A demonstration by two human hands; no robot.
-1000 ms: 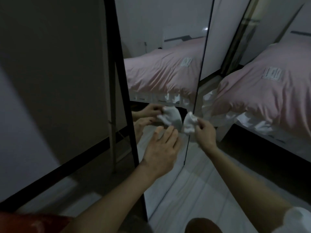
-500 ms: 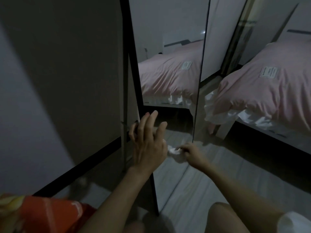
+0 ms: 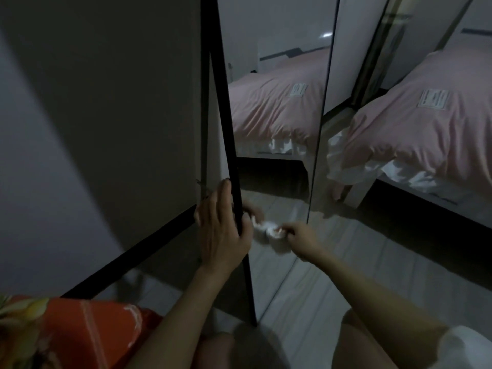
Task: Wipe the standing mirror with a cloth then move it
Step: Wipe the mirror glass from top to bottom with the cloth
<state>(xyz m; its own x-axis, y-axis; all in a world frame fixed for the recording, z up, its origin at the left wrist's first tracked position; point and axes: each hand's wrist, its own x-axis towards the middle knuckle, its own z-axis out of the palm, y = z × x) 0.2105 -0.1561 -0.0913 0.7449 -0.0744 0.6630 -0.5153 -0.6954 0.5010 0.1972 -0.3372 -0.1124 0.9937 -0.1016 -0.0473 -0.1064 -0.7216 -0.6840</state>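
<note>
The left hand (image 3: 222, 230) has moved from flat on the glass to gripping the mirror (image 3: 271, 166) frame, steadying it while the right hand (image 3: 302, 235), pinching the cloth (image 3: 270, 228), wipes lower down

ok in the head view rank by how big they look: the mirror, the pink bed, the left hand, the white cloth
1. mirror, tallest thing in frame
2. pink bed, cut off at the right edge, so unsure against the mirror
3. left hand, nearer the camera, gripping the mirror's frame
4. white cloth, bunched in the right hand
</note>
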